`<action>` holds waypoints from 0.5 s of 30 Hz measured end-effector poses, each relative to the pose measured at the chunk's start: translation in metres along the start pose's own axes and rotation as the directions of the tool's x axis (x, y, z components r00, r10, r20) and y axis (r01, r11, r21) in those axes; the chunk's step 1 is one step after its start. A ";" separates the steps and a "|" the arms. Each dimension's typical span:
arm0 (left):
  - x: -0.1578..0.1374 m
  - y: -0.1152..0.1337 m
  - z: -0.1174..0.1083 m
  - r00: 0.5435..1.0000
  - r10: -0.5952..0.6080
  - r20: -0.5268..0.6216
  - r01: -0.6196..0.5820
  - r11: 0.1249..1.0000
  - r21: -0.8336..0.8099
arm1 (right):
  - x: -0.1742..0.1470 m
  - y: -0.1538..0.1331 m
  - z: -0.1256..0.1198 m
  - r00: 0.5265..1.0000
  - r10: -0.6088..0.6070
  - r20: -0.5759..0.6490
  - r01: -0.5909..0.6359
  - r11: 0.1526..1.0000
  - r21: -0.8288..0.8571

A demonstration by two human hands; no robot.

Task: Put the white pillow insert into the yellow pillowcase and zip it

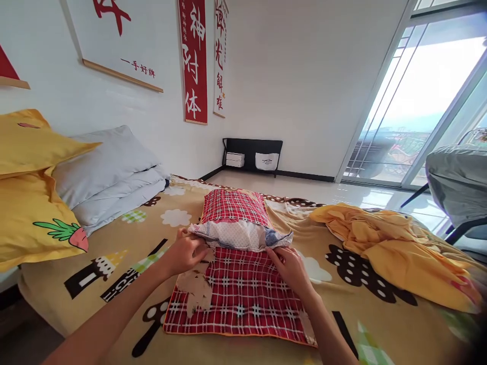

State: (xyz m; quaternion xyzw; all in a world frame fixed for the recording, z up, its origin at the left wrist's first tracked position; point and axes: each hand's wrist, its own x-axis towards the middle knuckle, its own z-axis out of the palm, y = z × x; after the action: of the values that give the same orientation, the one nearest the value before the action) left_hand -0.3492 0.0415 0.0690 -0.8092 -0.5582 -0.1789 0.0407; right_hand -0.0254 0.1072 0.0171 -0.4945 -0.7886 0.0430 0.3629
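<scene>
A red plaid cloth cover [243, 294] lies lengthwise on the bed in front of me. Its near part is flat, with beige patches. The far part [236, 205] bulges as if padded, though what is inside does not show. Across its middle runs a raised, bunched band of pale dotted fabric [239, 234]. My left hand [190, 252] has its fingers closed on the left end of this band. At the right end, my right hand [286, 261] pinches the band between thumb and fingers.
The bed has a tan patterned sheet [152, 268]. Yellow pillows [34, 213] and grey pillows [110, 167] are piled at the left. A crumpled yellow cloth [395, 248] lies at the right. Beyond are a low black rack [249, 147], a covered chair [460, 182] and a glass door [411, 101].
</scene>
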 end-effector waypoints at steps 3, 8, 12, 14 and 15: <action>0.002 0.004 0.001 0.996 -0.002 -0.084 0.004 1.000 0.029 | -0.001 0.000 0.000 0.994 0.042 -0.098 -0.029 0.991 0.132; 0.002 0.007 0.006 0.982 -0.026 -0.186 0.019 0.999 -0.037 | -0.003 0.001 0.001 0.982 0.154 -0.113 -0.119 0.956 0.270; 0.001 0.004 0.010 0.987 -0.019 -0.162 0.013 0.999 -0.038 | -0.002 0.001 0.003 0.985 0.136 -0.102 -0.110 0.968 0.226; 0.001 0.002 0.011 0.987 -0.003 -0.158 -0.001 1.000 -0.024 | -0.002 0.001 0.003 0.987 0.129 -0.098 -0.106 0.972 0.212; 0.001 0.002 0.011 0.987 0.003 -0.159 -0.006 1.000 -0.016 | -0.002 0.001 0.003 0.987 0.128 -0.094 -0.107 0.972 0.207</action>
State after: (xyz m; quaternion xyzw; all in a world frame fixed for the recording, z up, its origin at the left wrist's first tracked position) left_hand -0.3443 0.0445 0.0588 -0.7938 -0.5499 -0.2474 0.0789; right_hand -0.0258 0.1075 0.0132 -0.5026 -0.7290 0.1177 0.4495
